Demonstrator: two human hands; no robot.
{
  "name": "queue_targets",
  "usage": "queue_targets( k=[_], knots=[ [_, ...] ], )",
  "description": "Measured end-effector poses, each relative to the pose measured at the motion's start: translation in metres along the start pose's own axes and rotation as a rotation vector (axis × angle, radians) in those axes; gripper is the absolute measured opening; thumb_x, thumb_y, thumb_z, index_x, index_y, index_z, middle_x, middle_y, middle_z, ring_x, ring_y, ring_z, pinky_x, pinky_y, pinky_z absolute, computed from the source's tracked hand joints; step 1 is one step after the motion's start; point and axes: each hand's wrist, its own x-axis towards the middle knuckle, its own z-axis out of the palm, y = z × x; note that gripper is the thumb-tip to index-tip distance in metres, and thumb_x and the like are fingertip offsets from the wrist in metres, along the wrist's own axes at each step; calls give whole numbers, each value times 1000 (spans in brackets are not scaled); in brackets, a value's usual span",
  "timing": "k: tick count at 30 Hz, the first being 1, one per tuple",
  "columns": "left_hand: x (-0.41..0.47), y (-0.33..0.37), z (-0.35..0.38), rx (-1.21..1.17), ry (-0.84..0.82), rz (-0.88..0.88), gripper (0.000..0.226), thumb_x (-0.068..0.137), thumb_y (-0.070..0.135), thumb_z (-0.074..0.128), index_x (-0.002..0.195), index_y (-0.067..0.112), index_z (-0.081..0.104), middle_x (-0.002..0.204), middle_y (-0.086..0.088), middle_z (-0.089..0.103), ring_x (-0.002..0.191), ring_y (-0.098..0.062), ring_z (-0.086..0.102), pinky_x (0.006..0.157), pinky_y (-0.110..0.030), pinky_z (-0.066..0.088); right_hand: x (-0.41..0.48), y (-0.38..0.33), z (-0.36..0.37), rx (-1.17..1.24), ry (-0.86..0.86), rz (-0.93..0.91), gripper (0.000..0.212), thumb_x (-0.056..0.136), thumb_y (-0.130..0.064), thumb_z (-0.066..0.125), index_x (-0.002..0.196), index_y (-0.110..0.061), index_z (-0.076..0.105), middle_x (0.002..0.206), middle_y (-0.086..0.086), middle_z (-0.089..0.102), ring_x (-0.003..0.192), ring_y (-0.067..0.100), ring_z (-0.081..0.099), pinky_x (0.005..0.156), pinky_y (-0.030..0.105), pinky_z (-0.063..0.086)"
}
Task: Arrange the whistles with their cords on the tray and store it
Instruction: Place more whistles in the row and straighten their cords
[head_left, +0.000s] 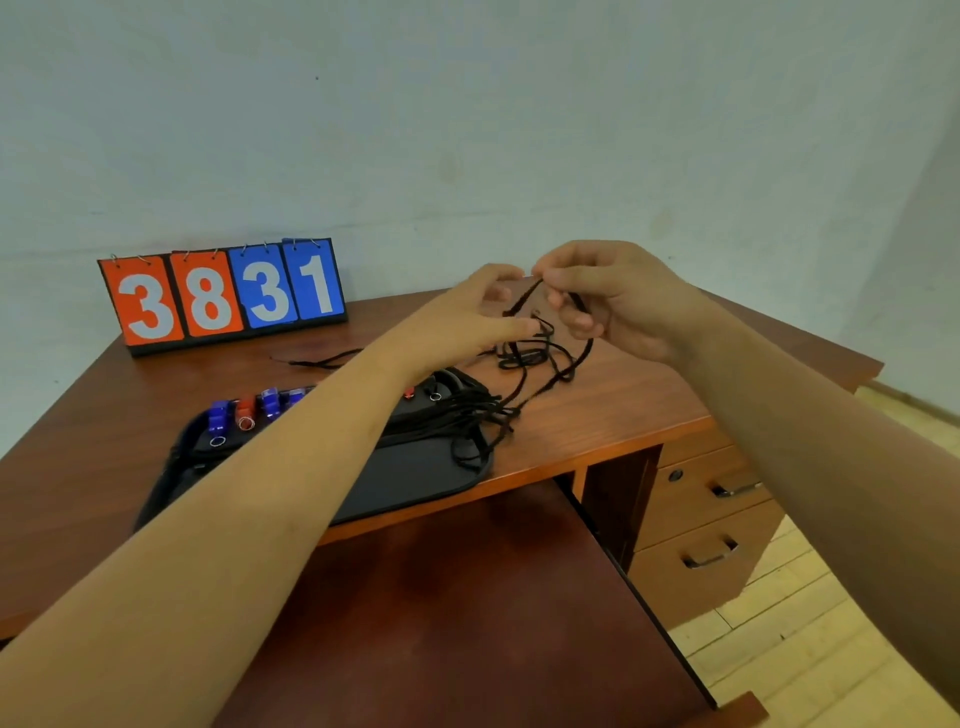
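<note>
A black tray (415, 470) lies on the wooden desk (613, 410). Blue whistles (218, 415) and a red whistle (245, 411) stand in a row at its far left, their black cords (462, 415) bunched across its right end. Past the tray, my right hand (618, 301) pinches a loose black cord (540, 353) and lifts it above the desk. My left hand (478, 317) is beside it, fingers curled on the same tangle. My left forearm hides the middle of the tray.
A flip scoreboard (223, 296) reading 3831 stands at the back left against the wall. Another black cord (322, 359) lies in front of it. A pulled-out shelf (467, 597) sits below the desk edge, with drawers (711, 519) to the right.
</note>
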Motion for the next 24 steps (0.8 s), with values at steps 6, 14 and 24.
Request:
queue_targets(
  k=[6, 14, 24],
  knots=[
    [-9, 2, -1, 24, -107, 51, 21, 97, 29, 58, 113, 21, 68, 105, 9, 72, 93, 0, 67, 80, -17, 50, -2, -3, 4, 88, -117, 23, 16, 96, -1, 50, 107, -8, 59, 70, 8, 55, 47, 13, 34, 49, 29, 18],
    [-17, -2, 3, -306, -231, -30, 14, 98, 17, 56, 111, 12, 56, 97, -12, 72, 81, -19, 68, 74, -30, 52, -2, 10, -6, 108, -5, 77, 15, 96, 0, 49, 105, -8, 58, 70, 6, 56, 48, 14, 38, 48, 26, 24],
    [-18, -5, 2, -218, -137, -27, 18, 98, 12, 53, 105, 11, 69, 76, 0, 68, 67, -10, 61, 65, -24, 48, -5, 17, -7, -7, -58, 117, 17, 96, -3, 52, 111, -4, 59, 73, 7, 60, 53, 15, 43, 47, 24, 34]
  ],
)
